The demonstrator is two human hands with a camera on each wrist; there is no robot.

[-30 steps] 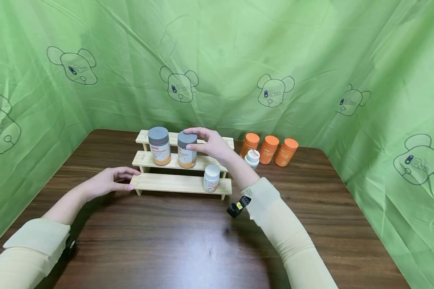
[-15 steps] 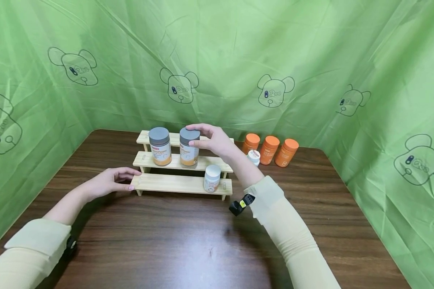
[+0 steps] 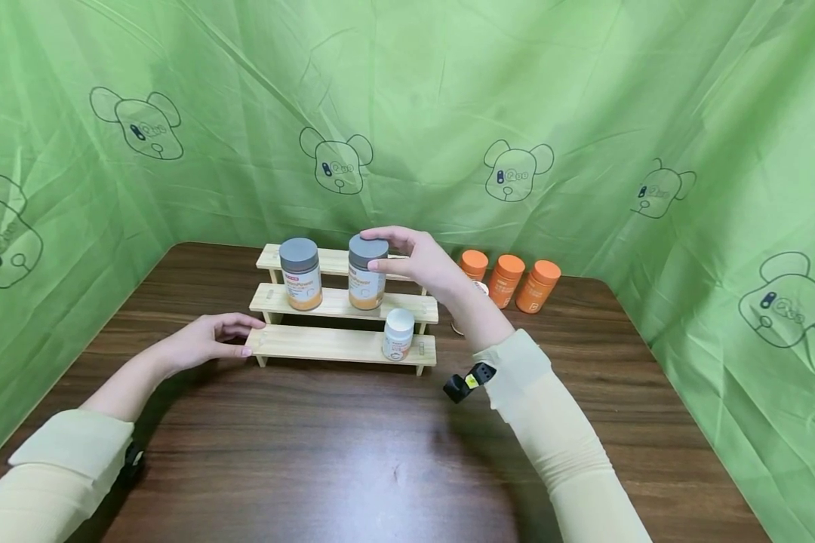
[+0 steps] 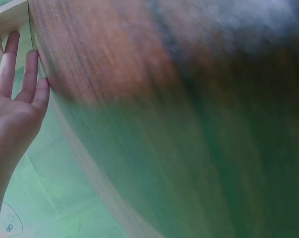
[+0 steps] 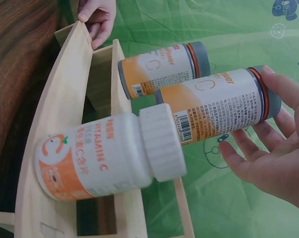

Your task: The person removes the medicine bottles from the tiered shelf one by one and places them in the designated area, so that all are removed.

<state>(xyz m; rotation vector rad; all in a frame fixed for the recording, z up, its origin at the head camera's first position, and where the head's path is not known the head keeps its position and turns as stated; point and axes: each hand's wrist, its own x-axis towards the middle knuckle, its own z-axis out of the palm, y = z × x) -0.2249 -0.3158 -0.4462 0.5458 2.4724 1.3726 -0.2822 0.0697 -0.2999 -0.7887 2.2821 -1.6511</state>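
Observation:
My right hand [image 3: 426, 264] pinches the grey lid of a jar [image 3: 367, 283] with an orange and white label, at the middle tier of the wooden three-tier rack [image 3: 319, 343]. The right wrist view shows thumb and fingers of the right hand [image 5: 283, 134] around that lid. Left of it, a matching jar [image 3: 302, 279] stands upright on the same tier. A white bottle [image 3: 398, 335] stands toward the right end of the lowest tier. Fingers and thumb of my left hand [image 3: 200, 345] hold the left end of the lowest tier.
Three orange bottles stand behind and right of the rack: one [image 3: 474, 264] partly behind the right hand, one [image 3: 506, 283] in the middle, one [image 3: 539, 286] at right. A mostly hidden white-lidded bottle [image 3: 481, 287] is beside the right wrist. Green cloth [image 3: 421, 98] surrounds the brown table [image 3: 299, 452].
The right hand and the grey-lidded jar have shifted right along the middle tier, widening the space between the two jars. The left hand has stayed at the rack's end.

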